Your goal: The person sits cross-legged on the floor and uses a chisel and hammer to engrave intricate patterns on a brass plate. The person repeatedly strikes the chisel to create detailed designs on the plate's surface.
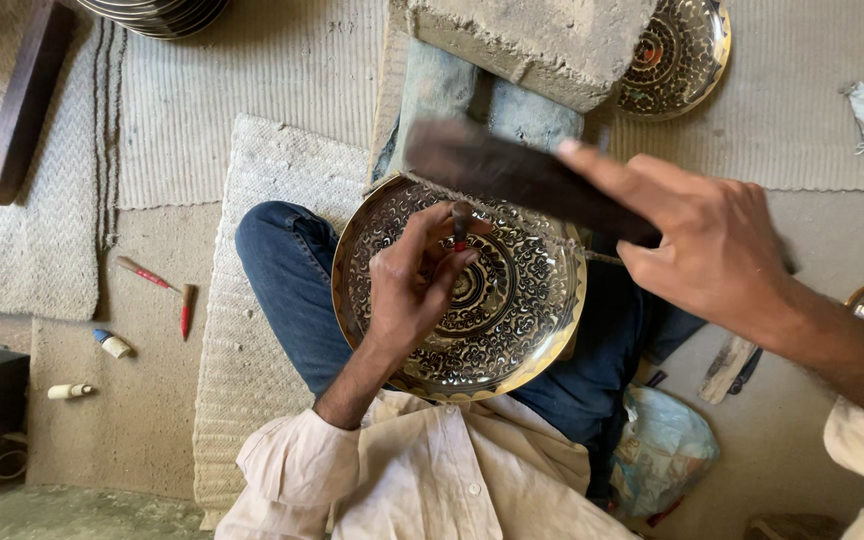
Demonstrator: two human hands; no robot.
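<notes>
Woven mats underfoot | my left hand (414, 285) pinches chisel (461, 224) on engraved brass plate (527, 330) | my right hand (712, 245) grips dark mallet (512, 175)

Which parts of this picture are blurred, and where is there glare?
In the head view, the dark flat striker in the right hand is smeared by motion blur; the left hand, holding a small chisel, is sharp; bright glare sits on the engraved brass plate along its lower rim.

brass plate (512, 330) — engraved, on lap | chisel (461, 225) — upright on it | dark mallet (522, 180) — raised
</notes>
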